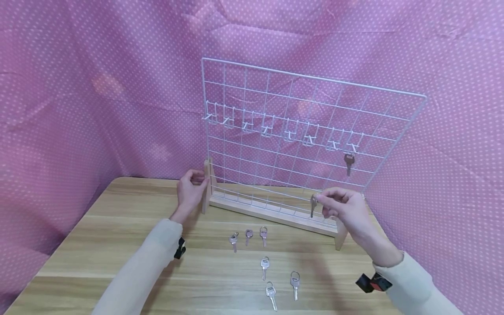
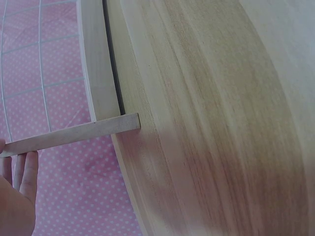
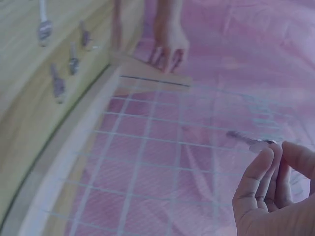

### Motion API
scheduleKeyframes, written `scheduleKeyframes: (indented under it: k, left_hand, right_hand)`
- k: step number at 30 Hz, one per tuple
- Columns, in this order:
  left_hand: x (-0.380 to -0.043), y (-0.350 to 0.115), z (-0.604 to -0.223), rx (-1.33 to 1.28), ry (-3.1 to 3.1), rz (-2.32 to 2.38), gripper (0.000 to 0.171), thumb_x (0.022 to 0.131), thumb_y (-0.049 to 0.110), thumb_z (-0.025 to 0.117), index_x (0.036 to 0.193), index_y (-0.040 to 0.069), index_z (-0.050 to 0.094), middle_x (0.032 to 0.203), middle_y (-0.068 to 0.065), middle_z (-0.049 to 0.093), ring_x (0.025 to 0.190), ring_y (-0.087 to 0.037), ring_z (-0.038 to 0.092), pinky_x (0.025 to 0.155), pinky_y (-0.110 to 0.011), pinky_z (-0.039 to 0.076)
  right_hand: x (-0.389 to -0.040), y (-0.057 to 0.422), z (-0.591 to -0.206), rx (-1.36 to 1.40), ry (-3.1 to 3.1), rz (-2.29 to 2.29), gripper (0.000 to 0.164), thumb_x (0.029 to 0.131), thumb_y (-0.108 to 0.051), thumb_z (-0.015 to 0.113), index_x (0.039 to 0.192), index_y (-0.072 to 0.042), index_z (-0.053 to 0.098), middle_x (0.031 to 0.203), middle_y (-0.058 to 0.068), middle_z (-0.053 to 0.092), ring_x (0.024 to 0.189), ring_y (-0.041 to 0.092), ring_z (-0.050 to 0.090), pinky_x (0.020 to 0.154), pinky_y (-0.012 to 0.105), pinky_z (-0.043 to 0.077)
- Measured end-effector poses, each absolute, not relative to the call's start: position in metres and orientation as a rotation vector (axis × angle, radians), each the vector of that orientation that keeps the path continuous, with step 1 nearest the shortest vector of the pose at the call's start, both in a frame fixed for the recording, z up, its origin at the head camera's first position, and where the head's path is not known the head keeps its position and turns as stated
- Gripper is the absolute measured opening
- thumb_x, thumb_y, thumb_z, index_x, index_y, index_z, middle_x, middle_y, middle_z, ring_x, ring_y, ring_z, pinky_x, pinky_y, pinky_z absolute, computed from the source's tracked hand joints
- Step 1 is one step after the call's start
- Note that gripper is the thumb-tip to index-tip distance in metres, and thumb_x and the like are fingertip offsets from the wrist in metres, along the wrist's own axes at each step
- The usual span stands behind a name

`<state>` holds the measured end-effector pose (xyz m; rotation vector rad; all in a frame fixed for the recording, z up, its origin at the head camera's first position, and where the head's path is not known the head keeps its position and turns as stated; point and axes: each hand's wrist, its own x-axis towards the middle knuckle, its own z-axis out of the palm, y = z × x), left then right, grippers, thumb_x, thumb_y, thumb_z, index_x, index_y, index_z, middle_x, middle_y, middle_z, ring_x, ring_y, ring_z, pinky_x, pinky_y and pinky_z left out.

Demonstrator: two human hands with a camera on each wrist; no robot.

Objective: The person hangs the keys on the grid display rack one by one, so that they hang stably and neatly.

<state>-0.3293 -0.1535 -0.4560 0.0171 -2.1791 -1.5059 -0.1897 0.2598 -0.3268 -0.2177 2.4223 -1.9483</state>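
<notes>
A white wire grid rack (image 1: 315, 83) stands in a wooden base (image 1: 271, 214), with a row of white hooks (image 1: 290, 135) across it. One key (image 1: 349, 162) hangs from the hook at the far right. My left hand (image 1: 190, 190) grips the left wooden upright (image 1: 206, 183) of the base, also seen in the left wrist view as a wooden bar (image 2: 74, 136) between fingers and thumb. Between thumb and fingertips my right hand (image 1: 348, 210) pinches another key (image 1: 313, 204), in front of the lower right of the grid. This key (image 3: 246, 140) looks blurred in the right wrist view.
Several keys with rings lie on the wooden table (image 1: 98, 245) in front of the rack, among them a key (image 1: 234, 241) at the left and a key (image 1: 295, 285) near the front. Pink dotted cloth (image 1: 118, 87) hangs close behind and at both sides.
</notes>
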Motion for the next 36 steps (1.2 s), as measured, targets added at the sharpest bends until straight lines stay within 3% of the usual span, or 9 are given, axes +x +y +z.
scheduleKeyframes:
  k: [7,14,22,29,36]
  left_hand:
    - [-0.331,-0.153,-0.456,0.023,-2.184,-1.505,0.025,0.094,0.004,0.076,0.117,-0.003,0.068,0.111,-0.025,0.075,0.092,-0.025,0.07,0.074,-0.003,0.049]
    - [-0.332,-0.153,-0.456,-0.007,-2.177,-1.503,0.026,0.095,0.005,0.075,0.118,-0.003,0.068,0.113,-0.024,0.075,0.098,-0.033,0.072,0.074,-0.001,0.048]
    - [-0.332,-0.153,-0.456,0.015,-2.183,-1.505,0.025,0.095,0.005,0.075,0.118,-0.003,0.067,0.113,-0.024,0.074,0.097,-0.032,0.072,0.074,-0.002,0.048]
    - [-0.331,-0.153,-0.456,0.025,-2.176,-1.506,0.024,0.094,0.005,0.076,0.115,-0.003,0.069,0.109,-0.023,0.075,0.088,-0.02,0.068,0.072,-0.003,0.049]
    - [-0.331,-0.153,-0.457,0.012,-2.185,-1.502,0.026,0.094,0.006,0.076,0.117,-0.003,0.068,0.111,-0.024,0.075,0.095,-0.034,0.072,0.073,-0.002,0.048]
  right_hand:
    - [-0.192,0.256,-0.299,-0.272,2.17,-2.316,0.01,0.101,-0.011,0.07,0.093,-0.015,0.075,0.089,-0.008,0.075,0.07,0.006,0.067,0.069,0.02,0.061]
    - [-0.196,0.252,-0.282,-0.238,1.951,-2.632,0.004,0.097,-0.01,0.075,0.093,-0.008,0.076,0.088,-0.004,0.075,0.068,0.008,0.068,0.065,0.018,0.061]
    - [-0.205,0.245,-0.273,-0.162,1.756,-2.832,0.004,0.098,-0.008,0.074,0.094,-0.006,0.076,0.084,-0.002,0.074,0.065,0.01,0.066,0.062,0.018,0.059]
    - [-0.213,0.239,-0.271,-0.102,1.646,-2.946,0.007,0.095,-0.008,0.077,0.088,-0.009,0.074,0.081,-0.001,0.077,0.061,0.011,0.067,0.06,0.019,0.06]
    - [-0.219,0.239,-0.275,-0.057,1.616,-2.979,0.009,0.093,-0.008,0.079,0.087,-0.008,0.072,0.079,0.0,0.077,0.059,0.012,0.069,0.059,0.02,0.06]
